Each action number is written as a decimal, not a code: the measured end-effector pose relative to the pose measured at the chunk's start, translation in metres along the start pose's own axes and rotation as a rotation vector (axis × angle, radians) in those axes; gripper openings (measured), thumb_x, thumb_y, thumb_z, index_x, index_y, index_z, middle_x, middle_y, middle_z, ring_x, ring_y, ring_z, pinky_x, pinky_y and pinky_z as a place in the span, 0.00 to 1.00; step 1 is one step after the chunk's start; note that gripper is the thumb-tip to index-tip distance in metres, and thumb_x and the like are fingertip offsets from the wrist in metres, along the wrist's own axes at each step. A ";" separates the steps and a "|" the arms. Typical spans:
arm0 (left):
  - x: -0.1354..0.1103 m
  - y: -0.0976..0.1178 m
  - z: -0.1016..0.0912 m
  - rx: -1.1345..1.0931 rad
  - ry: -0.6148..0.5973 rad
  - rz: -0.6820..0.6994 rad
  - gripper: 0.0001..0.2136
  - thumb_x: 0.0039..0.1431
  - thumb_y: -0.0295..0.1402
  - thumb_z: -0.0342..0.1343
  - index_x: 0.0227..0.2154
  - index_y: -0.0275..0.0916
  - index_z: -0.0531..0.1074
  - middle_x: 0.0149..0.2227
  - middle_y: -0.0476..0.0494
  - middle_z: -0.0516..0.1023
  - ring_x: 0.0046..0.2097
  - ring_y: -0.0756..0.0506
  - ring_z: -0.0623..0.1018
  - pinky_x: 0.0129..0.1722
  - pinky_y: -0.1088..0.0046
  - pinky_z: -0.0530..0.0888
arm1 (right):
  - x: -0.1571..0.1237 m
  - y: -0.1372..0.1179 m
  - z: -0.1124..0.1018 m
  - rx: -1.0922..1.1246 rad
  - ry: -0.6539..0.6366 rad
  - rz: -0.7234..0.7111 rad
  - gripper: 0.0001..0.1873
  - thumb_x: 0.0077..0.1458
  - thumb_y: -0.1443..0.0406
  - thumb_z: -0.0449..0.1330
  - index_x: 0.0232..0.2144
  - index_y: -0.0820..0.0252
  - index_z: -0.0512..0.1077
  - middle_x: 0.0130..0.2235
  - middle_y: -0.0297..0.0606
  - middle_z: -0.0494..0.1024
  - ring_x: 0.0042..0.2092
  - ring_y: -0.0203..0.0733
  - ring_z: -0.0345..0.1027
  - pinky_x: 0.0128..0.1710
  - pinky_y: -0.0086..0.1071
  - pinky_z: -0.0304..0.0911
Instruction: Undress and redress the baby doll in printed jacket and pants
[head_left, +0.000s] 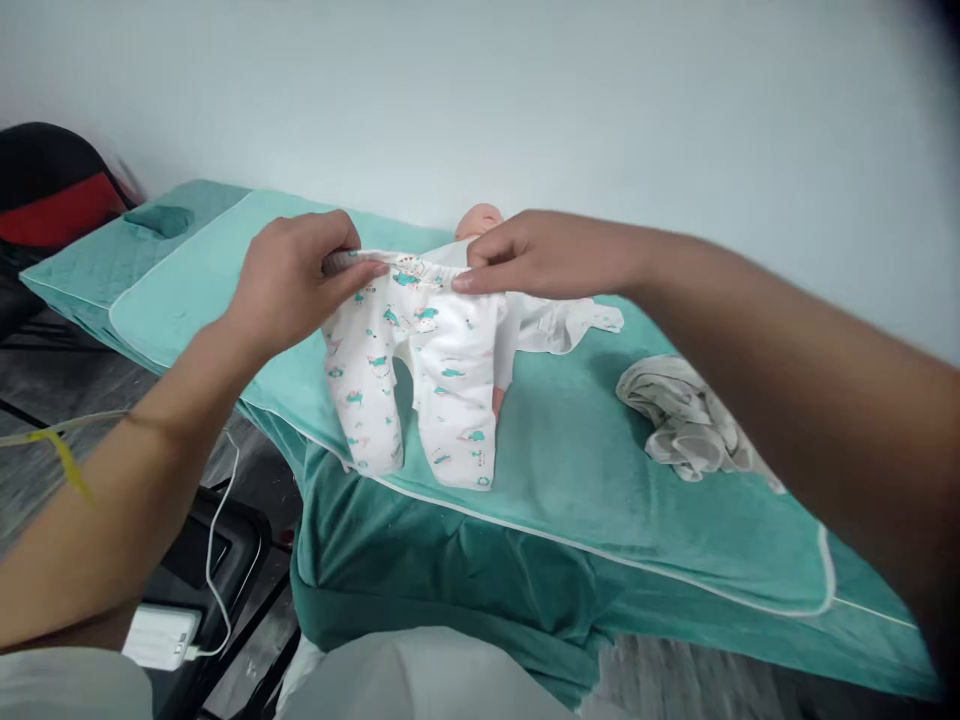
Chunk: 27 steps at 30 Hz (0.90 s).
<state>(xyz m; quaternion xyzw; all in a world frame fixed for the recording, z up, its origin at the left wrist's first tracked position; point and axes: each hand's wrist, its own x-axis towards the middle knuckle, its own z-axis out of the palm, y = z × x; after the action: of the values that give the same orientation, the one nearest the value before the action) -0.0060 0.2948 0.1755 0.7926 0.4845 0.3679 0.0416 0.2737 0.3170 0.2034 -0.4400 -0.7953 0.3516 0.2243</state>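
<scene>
My left hand (296, 275) pinches the left end of the waistband of small white baby pants (420, 385) printed with teal figures. At the other end of the waistband, my right hand (529, 255) is closed on the cloth. The pants hang stretched between both hands, legs down, in front of a baby doll (480, 218) that lies on a teal mat (585, 470). Only the doll's head, a white top (559, 322) and a bit of one foot show past the pants.
A crumpled cream garment (686, 420) lies on the mat to the right. The mat covers a teal padded table (420, 570) against a pale wall. At lower left are a white power adapter (159, 637) with its cable and a black object.
</scene>
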 end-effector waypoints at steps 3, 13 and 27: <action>0.011 -0.023 0.032 0.080 0.168 -0.019 0.14 0.61 0.42 0.64 0.28 0.42 0.66 0.26 0.50 0.67 0.36 0.45 0.75 0.42 0.65 0.72 | 0.021 0.023 0.031 0.259 -0.004 0.010 0.25 0.52 0.53 0.74 0.21 0.59 0.66 0.23 0.28 0.65 0.29 0.31 0.64 0.29 0.28 0.61; -0.026 -0.017 0.169 -0.350 0.028 -0.119 0.11 0.67 0.36 0.54 0.50 0.42 0.68 0.54 0.38 0.74 0.59 0.41 0.74 0.61 0.58 0.71 | 0.099 0.123 0.096 0.707 0.338 0.253 0.06 0.57 0.65 0.63 0.33 0.56 0.68 0.40 0.37 0.77 0.47 0.41 0.74 0.54 0.41 0.71; -0.002 -0.008 0.262 -1.446 -0.226 -0.903 0.28 0.57 0.48 0.66 0.57 0.42 0.69 0.56 0.34 0.80 0.46 0.39 0.83 0.46 0.60 0.81 | 0.147 0.270 -0.017 -0.128 0.411 0.608 0.56 0.57 0.40 0.60 0.72 0.72 0.47 0.66 0.65 0.67 0.67 0.66 0.64 0.68 0.54 0.59</action>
<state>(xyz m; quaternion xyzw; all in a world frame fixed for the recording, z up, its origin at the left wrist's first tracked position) 0.1508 0.3735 -0.0193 0.3344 0.3930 0.4533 0.7268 0.3562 0.5481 0.0176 -0.7307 -0.5871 0.2558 0.2366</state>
